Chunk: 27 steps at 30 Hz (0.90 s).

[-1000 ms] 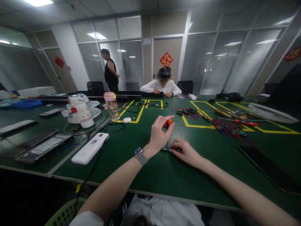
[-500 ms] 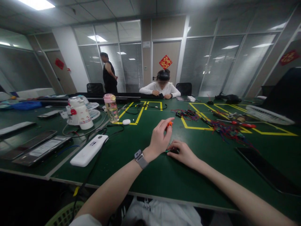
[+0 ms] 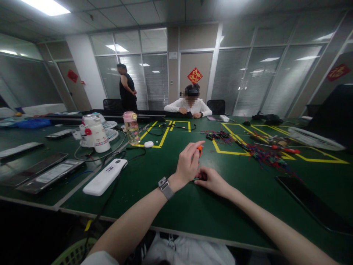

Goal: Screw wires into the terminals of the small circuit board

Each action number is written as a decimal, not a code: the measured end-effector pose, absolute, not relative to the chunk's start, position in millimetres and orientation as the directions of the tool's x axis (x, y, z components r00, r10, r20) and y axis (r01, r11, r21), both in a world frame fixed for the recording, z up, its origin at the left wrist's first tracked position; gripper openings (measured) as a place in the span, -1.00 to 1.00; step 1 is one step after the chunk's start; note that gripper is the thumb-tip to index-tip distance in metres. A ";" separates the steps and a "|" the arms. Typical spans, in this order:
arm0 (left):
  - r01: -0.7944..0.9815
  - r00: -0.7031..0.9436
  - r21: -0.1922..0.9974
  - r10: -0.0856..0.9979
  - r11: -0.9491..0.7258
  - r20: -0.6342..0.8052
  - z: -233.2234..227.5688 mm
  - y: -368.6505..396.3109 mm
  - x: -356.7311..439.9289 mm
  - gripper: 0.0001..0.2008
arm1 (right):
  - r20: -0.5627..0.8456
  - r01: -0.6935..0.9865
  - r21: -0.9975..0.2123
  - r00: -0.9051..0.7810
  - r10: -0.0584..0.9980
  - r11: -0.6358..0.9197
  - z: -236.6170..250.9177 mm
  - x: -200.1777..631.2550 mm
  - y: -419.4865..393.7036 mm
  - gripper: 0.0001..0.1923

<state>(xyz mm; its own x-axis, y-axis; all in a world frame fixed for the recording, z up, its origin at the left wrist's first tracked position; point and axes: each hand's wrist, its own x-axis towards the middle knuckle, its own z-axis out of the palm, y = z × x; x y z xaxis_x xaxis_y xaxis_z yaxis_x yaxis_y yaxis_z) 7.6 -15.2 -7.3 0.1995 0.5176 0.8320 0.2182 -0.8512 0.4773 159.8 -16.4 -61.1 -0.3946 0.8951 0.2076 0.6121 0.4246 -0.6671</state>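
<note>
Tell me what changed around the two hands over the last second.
Little changed. The left hand keeps its grip on the orange-handled tool, upright over the small part that the right hand presses on the green table. The view itself tilted slightly.

On the green table point(image 3: 171, 217), the left hand point(image 3: 187, 165) sits just left of the right hand point(image 3: 211, 179). A white oblong power bank point(image 3: 104, 176) lies further left, a pink-lidded clear bottle point(image 3: 131, 127) behind it. A tangle of coloured wires point(image 3: 259, 152) lies right, beyond the hands.
</note>
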 end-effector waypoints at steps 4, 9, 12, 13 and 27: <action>0.230 0.204 0.474 0.518 -0.850 0.830 -7.2 -15.2 8.0 -0.66 | 0.142 0.644 -0.643 -0.430 0.891 0.414 -56.1 160.3 -13.4 -0.85; 0.250 0.212 0.462 0.514 -0.851 0.831 -6.1 -17.1 8.3 -0.65 | 0.018 0.670 -0.641 -0.475 0.880 0.374 -48.7 159.0 -6.9 -0.85; 0.265 0.216 0.455 0.512 -0.850 0.831 -5.6 -17.2 8.3 -0.64 | -0.024 0.672 -0.641 -0.499 0.866 0.370 -45.5 158.4 -3.9 -0.86; 0.266 0.217 0.454 0.512 -0.850 0.831 -5.5 -17.0 8.3 -0.64 | -0.033 0.674 -0.640 -0.504 0.863 0.369 -44.5 158.3 -3.2 -0.86; 0.251 0.191 0.484 0.533 -0.838 0.824 -0.5 -14.9 7.1 -0.68 | -0.098 0.711 -0.575 -0.551 0.829 0.405 -26.7 150.0 11.1 -0.85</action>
